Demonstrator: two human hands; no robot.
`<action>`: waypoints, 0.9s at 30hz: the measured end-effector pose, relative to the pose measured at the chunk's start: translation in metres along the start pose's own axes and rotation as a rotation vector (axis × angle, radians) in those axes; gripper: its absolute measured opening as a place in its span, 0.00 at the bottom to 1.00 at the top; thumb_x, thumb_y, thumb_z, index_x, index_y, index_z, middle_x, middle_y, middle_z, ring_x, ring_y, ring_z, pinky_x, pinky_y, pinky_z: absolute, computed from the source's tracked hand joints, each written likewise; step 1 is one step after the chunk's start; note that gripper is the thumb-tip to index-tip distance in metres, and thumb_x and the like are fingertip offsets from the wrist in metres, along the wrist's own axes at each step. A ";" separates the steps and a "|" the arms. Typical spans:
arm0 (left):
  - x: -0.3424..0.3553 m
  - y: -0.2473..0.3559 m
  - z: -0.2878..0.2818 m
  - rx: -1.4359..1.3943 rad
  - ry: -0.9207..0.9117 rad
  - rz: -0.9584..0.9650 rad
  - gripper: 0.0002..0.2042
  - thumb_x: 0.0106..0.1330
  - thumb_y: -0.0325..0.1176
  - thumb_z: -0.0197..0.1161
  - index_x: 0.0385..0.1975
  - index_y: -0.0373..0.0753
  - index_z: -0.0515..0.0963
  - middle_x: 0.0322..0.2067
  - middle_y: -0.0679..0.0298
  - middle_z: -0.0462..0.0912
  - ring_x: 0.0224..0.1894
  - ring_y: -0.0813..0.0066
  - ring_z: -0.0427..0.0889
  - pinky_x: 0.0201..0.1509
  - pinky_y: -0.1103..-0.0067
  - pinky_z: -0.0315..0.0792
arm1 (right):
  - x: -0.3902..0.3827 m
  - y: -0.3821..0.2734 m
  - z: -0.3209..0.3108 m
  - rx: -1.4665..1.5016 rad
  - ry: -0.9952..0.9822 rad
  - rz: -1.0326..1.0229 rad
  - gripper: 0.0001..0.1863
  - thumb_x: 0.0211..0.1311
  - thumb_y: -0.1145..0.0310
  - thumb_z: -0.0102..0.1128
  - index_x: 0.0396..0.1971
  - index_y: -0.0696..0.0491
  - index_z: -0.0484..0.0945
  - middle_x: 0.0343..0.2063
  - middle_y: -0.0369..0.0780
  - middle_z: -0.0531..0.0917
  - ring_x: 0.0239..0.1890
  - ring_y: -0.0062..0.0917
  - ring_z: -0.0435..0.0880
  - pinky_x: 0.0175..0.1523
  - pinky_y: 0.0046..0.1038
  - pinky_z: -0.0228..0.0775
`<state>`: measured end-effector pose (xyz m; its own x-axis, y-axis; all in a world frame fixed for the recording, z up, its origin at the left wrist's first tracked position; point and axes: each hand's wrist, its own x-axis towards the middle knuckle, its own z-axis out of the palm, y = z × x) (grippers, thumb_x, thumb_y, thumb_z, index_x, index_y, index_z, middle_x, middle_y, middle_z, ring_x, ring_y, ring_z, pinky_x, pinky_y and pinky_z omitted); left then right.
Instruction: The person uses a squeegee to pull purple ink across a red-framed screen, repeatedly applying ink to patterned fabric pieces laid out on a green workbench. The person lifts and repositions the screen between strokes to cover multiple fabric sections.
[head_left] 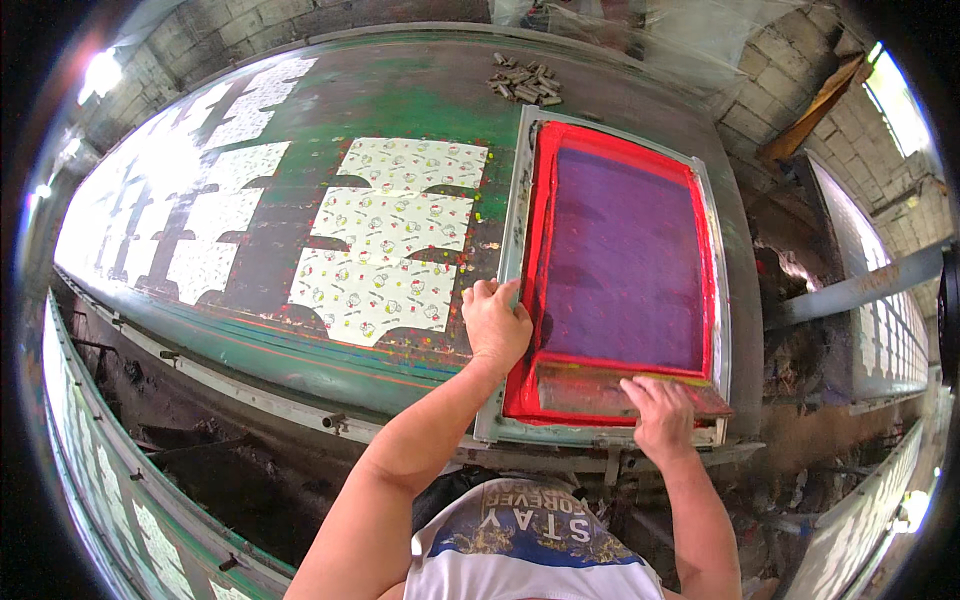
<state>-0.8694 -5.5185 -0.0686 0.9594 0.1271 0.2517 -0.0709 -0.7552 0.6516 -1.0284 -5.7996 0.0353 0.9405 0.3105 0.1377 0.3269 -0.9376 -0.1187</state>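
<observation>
The light was uneven. At the upper left a bright light (102, 75) glowed with a soft halo, and at the upper right a window (897, 97) was overexposed almost to white. On the far left of the desk (400, 95), strong glare washed out the fabric pieces (95, 215), whereas the floor (270, 500) below lay in deep shadow. The silkscreen frame (519, 200) and both hands (497, 325) appeared rather sharp. Near the black round border, straight edges bent strongly and details became soft.
</observation>
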 end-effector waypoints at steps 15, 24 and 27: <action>0.003 0.012 0.007 0.060 0.176 0.019 0.09 0.67 0.27 0.76 0.46 0.47 0.93 0.42 0.54 0.85 0.49 0.50 0.84 0.57 0.58 0.77 | 0.340 0.215 0.062 -0.030 0.056 -0.013 0.24 0.66 0.77 0.56 0.57 0.44 0.91 0.45 0.47 0.90 0.52 0.48 0.90 0.59 0.51 0.83; 0.006 0.016 0.006 0.071 0.164 0.070 0.12 0.65 0.23 0.76 0.46 0.47 0.92 0.41 0.56 0.84 0.49 0.51 0.85 0.56 0.59 0.76 | 0.461 0.282 0.073 -0.029 0.082 0.029 0.26 0.68 0.74 0.57 0.62 0.42 0.89 0.54 0.48 0.91 0.58 0.49 0.90 0.64 0.52 0.81; 0.006 0.015 0.007 0.072 0.144 0.067 0.14 0.65 0.23 0.77 0.47 0.48 0.92 0.42 0.57 0.84 0.50 0.53 0.85 0.57 0.60 0.75 | 0.469 0.287 0.073 -0.038 0.047 0.014 0.25 0.68 0.73 0.57 0.62 0.42 0.89 0.54 0.48 0.91 0.58 0.49 0.89 0.64 0.52 0.81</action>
<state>-0.8625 -5.5335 -0.0628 0.9039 0.1616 0.3959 -0.1089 -0.8083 0.5786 -0.4865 -5.9116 -0.0056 0.9393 0.2902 0.1829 0.3090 -0.9473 -0.0840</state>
